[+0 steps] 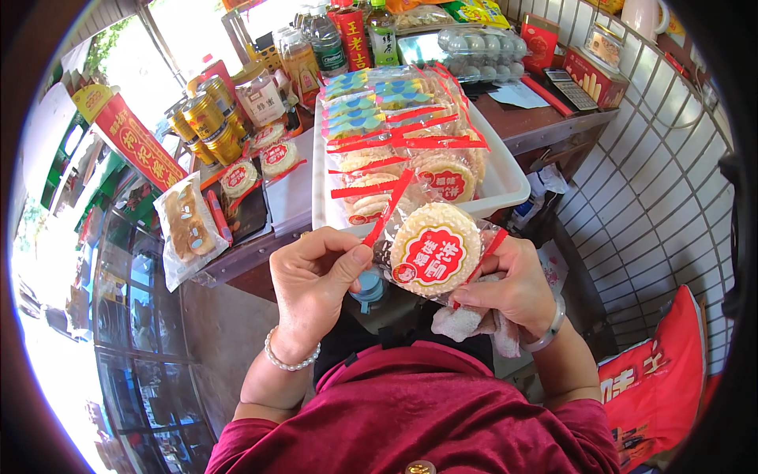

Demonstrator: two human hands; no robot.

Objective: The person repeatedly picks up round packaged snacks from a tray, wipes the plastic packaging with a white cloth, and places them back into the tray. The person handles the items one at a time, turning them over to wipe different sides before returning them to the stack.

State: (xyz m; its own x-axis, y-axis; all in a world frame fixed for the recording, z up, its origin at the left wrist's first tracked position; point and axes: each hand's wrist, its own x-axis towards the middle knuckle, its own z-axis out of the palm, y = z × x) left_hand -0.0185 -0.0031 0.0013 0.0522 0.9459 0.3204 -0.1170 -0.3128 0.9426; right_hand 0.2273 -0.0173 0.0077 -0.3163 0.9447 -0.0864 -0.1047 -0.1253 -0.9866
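Observation:
A packet of rice crackers [437,249] with red sealed ends is held up before my chest. My left hand [320,278] pinches its left red end between thumb and finger. My right hand [509,284] grips its right end and also holds a pale cloth [468,323], which hangs below the fingers. Just beyond the held packet, a white plastic tray [509,201] holds stacked cracker packets [379,160] with red edges; those at the back have blue and yellow wrappers. More single packets [279,159] lie left of the tray.
Gold cans [207,121], a honey jar [260,98] and bottles [325,44] stand at the back left. A bagged bread [188,228] lies at the table's left edge. An egg carton [482,53] and a calculator [571,89] are back right. A large red bag [657,379] is at lower right.

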